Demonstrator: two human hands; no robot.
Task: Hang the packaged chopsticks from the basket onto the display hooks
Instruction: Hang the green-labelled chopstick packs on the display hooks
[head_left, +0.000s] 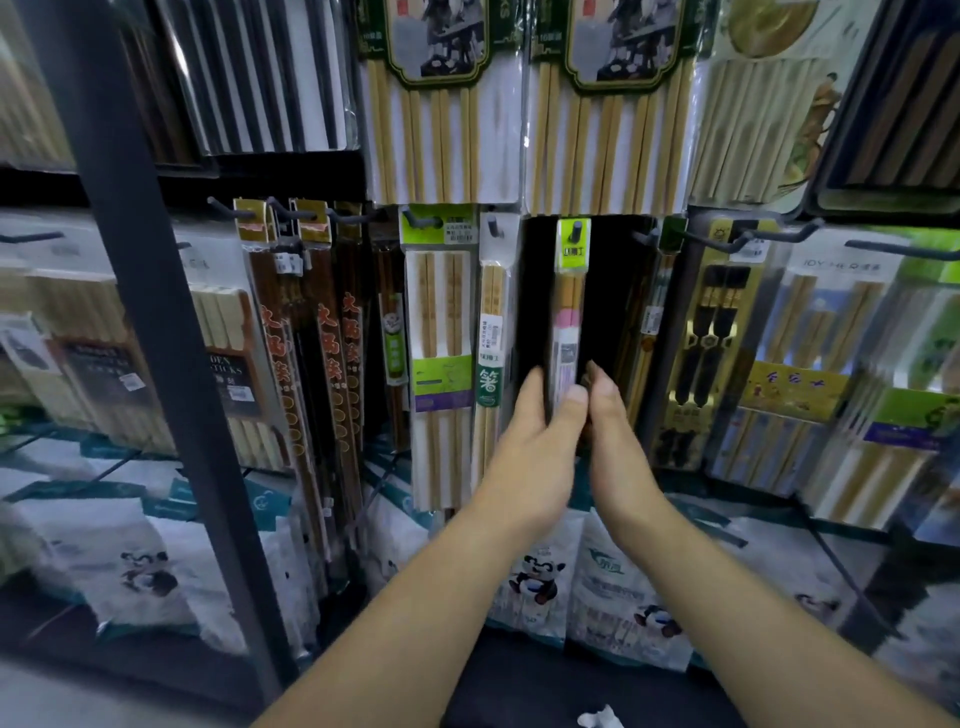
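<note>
Working at the middle row of the display rack (122, 234), in the dark gap between a green-labelled pack (441, 332) on the left and a gold pack of black chopsticks (711, 338) on the right. Holding a narrow chopstick pack (569, 312) upright there, green header up at the hook (575, 231); seemingly threaded on, not certain through the blur.

Gripping the lower part with the left hand (530, 436): thumb across the front, fingers behind the left edge, most likely to keep the pack square to the hook and stop any swing. Meeting it from the other side with the right hand (618, 441), fingers curled against the right edge; cannot tell whether pinching the pack or only steadying it. Holding low rather than at the header, probably to leave the hole free for the hook.

No basket in view. Apparently near the end of hanging this one pack. Needs a check of the header sitting fully back on the hook before any letting go; otherwise risks a slide off the tip.

Above, larger bamboo sets (447, 104) on the top row; below, bagged goods (613, 587) along the bottom edge of the rack.
</note>
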